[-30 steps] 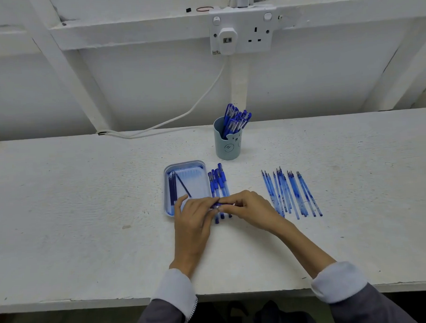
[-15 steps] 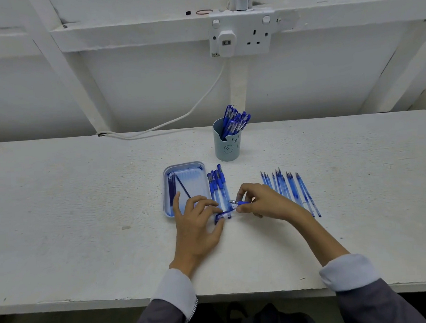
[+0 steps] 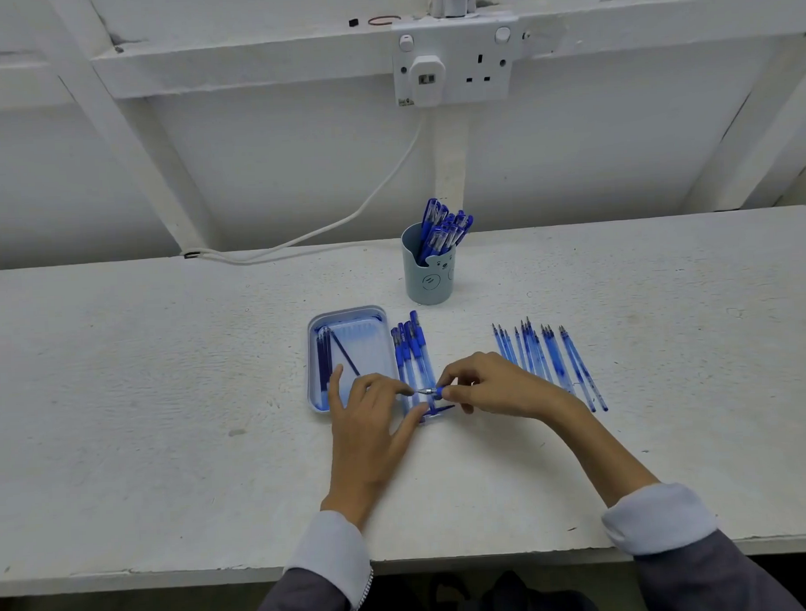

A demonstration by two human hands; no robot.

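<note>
Centre frame, just right of the tray (image 3: 346, 312): left hand (image 3: 369, 427) and right hand (image 3: 492, 389) meet on the pen tip (image 3: 430, 391), fingers of each pinching one end above the surface (image 3: 165, 408); looks like the pull-apart step; next calls for a straight, steady tug, then sorting the pieces.

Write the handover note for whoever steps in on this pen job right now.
Right hand: its grip pinches the short blue pen piece with a metal point.
Left hand: forefinger at the metal point; whether it pinches is unclear.
Things: the pale blue rectangular tray holds dark blue refills; capped blue pens lie in a row beside it; clear blue uncapped pens lie in a row to the right; the pale blue cup behind holds more pens.
Done: apparently the laid-out rows.
Left: probably the piece in hand, then the cupful.
</note>
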